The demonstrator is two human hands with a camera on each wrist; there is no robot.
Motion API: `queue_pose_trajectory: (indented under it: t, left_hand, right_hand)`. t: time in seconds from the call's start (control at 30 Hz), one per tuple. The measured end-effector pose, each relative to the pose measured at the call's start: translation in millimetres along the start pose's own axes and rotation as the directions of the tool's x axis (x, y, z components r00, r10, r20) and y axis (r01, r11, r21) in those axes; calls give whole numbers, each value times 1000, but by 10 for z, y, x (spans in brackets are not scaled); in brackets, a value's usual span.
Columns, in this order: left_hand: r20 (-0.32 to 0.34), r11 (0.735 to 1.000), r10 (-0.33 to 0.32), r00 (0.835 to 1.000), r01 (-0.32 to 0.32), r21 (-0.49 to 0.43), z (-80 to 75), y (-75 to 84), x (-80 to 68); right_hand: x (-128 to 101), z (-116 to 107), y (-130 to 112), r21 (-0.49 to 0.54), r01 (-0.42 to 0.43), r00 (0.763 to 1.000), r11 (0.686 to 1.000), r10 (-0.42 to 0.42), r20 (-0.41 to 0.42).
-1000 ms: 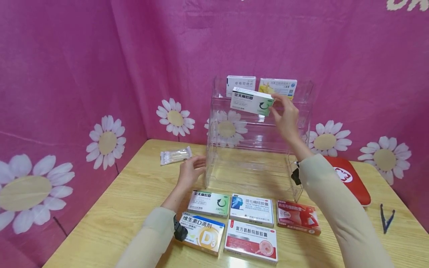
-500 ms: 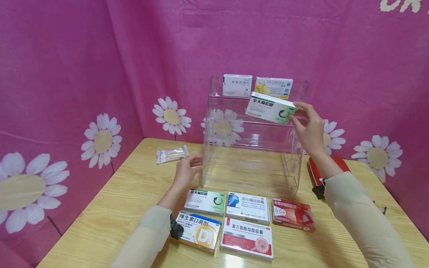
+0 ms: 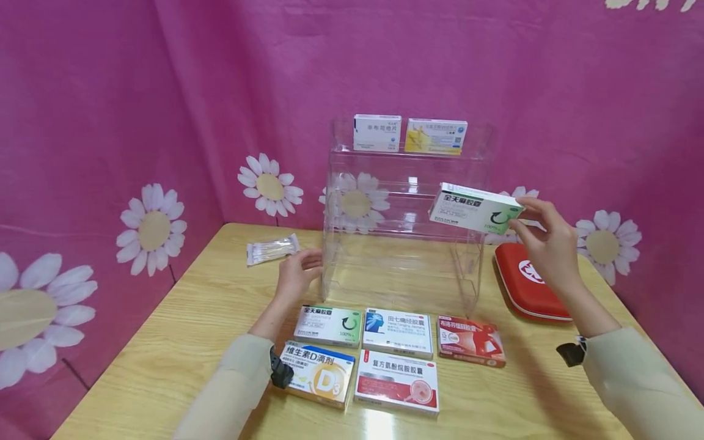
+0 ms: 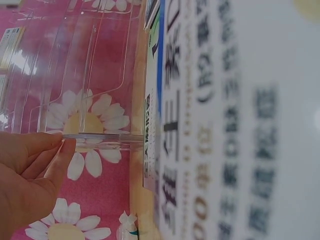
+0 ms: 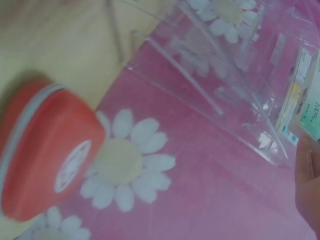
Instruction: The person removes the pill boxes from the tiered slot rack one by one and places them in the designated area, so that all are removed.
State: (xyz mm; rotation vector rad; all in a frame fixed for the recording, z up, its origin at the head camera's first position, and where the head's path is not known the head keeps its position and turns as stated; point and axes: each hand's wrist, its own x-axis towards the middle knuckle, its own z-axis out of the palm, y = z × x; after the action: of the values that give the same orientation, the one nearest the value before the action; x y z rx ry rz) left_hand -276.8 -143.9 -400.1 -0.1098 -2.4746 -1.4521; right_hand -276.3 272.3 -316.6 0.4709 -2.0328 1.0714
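- At the far left of the tabletop lies a clear packet of cotton swabs, near the pink daisy curtain.
- My left hand rests against the lower left edge of the clear acrylic shelf rack; its grip is loose, with fingers nearly straight and only touching the clear wall, holding nothing.
- In front of the rack, five boxes lie flat in two rows: a green-and-white box, a white box with a blue head and a red box behind; a vitamin D3 box and a red-and-white box in front.
- On the rack's top tier stand a white box and a yellow-and-white box, side by side.
- My right hand has its grip closed on one end of a green-and-white medicine box, pinched by thumb and fingers, raised in the air at the rack's right front, level with its middle tier and tilted slightly.
- At the far right, a red zip case lies on the tabletop beside the rack.
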Motion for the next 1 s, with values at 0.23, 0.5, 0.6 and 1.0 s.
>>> queue_pose_trajectory:
  t: [0.23, 0.5, 0.6, 1.0]
  left_hand:
    - [11, 1000, -2, 1000, 2, 4, 6, 32, 30]
    - [14, 1000, -6, 1000, 6, 15, -3, 24, -8]
    - [17, 1000, -6, 1000, 5, 22, -20, 34, -10]
    - [28, 999, -19, 999, 18, 36, -8, 38, -10]
  right_hand:
    - [-346, -335, 166, -25, 2, 1000, 1000, -1, 29]
    - [-748, -622, 373, -51, -34, 994, 998, 39, 101]
    - [-852, -684, 440, -72, -51, 989, 996, 60, 132]
    - [-1183, -858, 678, -61, -27, 972, 998, 40, 232]
